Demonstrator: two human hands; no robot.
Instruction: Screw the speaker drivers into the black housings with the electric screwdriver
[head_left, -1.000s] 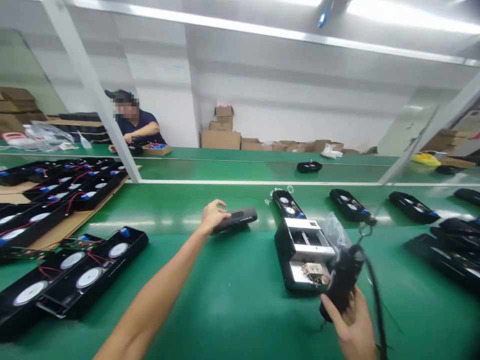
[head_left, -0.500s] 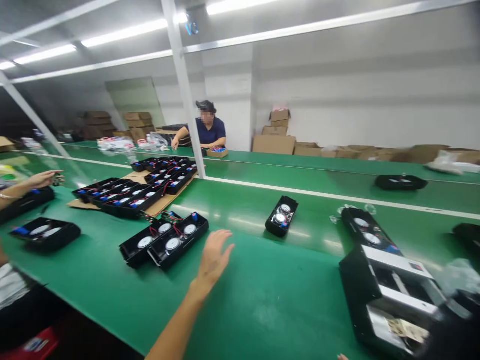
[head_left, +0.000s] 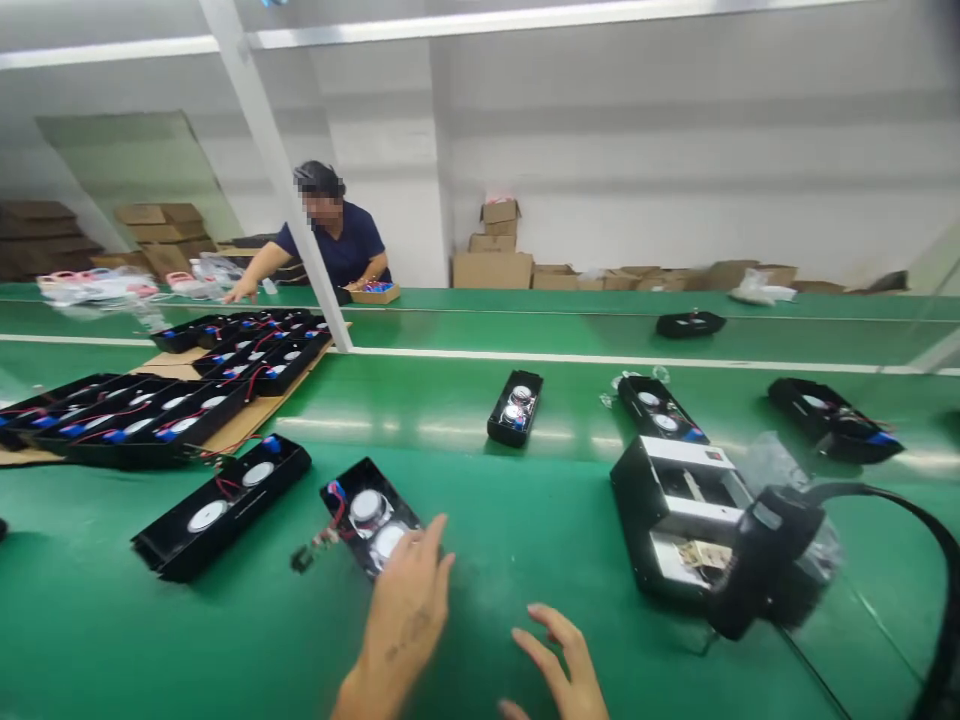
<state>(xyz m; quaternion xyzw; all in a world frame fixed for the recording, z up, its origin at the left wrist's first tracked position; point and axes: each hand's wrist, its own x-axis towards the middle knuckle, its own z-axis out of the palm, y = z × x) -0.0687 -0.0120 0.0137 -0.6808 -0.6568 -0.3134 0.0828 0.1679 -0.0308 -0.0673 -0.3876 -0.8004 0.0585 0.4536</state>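
My left hand (head_left: 405, 610) lies flat, fingers stretched, on the near end of a black speaker unit (head_left: 360, 505). The unit has two round white drivers, red and blue wires, and a small board trailing at its left. My right hand (head_left: 559, 665) hovers just right of it over the green belt (head_left: 487, 540), fingers apart and holding nothing. A black power screwdriver (head_left: 765, 565) hangs on its thick cable at the right, beside a black metal fixture box (head_left: 675, 500).
A second long speaker unit (head_left: 225, 505) lies to the left, and rows of units sit on cardboard (head_left: 150, 410) beyond it. Single units (head_left: 515, 408) are spaced along the belt. A person in a dark shirt (head_left: 337, 245) works across the line near cardboard boxes (head_left: 491, 268).
My left hand left the small unit far out on the belt, swung left and now rests on a speaker unit drawn toward me. My right hand released the screwdriver and is open.
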